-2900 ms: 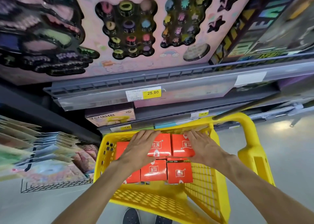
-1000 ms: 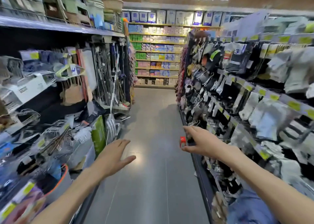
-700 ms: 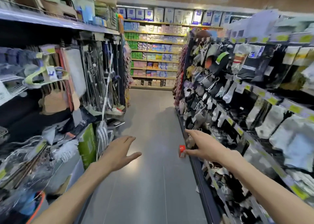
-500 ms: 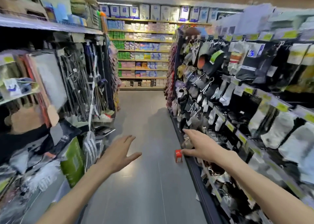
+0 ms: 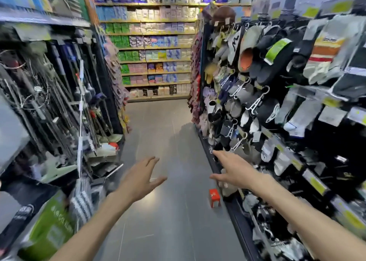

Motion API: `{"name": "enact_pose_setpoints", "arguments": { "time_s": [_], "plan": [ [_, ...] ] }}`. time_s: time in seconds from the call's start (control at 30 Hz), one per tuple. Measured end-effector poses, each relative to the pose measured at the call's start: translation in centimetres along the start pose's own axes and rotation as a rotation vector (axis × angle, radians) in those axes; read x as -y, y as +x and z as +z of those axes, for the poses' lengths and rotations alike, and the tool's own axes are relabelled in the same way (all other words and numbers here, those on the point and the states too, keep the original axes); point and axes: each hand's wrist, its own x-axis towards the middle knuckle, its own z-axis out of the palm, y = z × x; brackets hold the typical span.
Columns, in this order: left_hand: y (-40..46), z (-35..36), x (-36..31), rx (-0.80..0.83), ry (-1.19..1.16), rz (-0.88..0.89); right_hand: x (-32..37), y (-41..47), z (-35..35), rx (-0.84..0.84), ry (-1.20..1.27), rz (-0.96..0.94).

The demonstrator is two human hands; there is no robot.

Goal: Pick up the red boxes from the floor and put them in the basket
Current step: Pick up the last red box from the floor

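A small red box (image 5: 214, 197) stands on the grey floor of a shop aisle, close to the base of the right-hand shelving. My right hand (image 5: 233, 171) reaches forward above and just beyond the box with its fingers straight, holding nothing. My left hand (image 5: 141, 179) is stretched out at the aisle's middle, fingers spread, also holding nothing. The yellow basket is out of sight.
Racks of socks and slippers (image 5: 277, 106) line the right side. Mops, brooms and cleaning goods (image 5: 59, 112) hang on the left. A far shelf of packaged goods (image 5: 156, 48) closes the aisle. The grey floor (image 5: 164, 141) runs between the racks.
I have turned from the yellow basket of red boxes into the aisle and moved forward. The red box now sits lower in view, under my right hand.
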Motion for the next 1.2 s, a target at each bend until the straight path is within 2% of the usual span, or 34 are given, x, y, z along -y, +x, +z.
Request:
{"name": "enact_pose_setpoints", "arguments": {
  "time_s": [0.23, 0.37, 0.43, 0.53, 0.7, 0.93, 1.2],
  "plan": [
    [14.4, 4.0, 6.9, 0.028, -0.005, -0.047, -5.9, 16.3, 2.1, 0.069, -0.002, 0.0],
    [23.8, 8.2, 12.1, 0.065, -0.042, -0.035, -9.8, 26.3, 6.2, 0.087, 0.019, 0.058],
    [27.3, 9.7, 14.0, 0.033, -0.067, -0.033, -10.7, 29.0, 7.3, 0.061, 0.017, 0.079],
    [33.8, 15.1, 18.5, 0.074, -0.125, -0.05, -13.6, 34.5, 11.0, 0.073, 0.046, 0.141],
    [41.9, 25.0, 23.9, 0.232, -0.199, -0.069, -18.6, 42.6, 18.2, 0.198, 0.137, 0.263],
    [49.7, 40.4, 28.3, 0.334, -0.275, -0.119, -27.3, 50.0, 34.3, 0.241, 0.288, 0.503],
    [48.7, 66.5, 30.3, 0.435, -0.412, -0.146, -36.5, 50.4, 63.1, 0.351, 0.36, 0.729]
  ]
}}
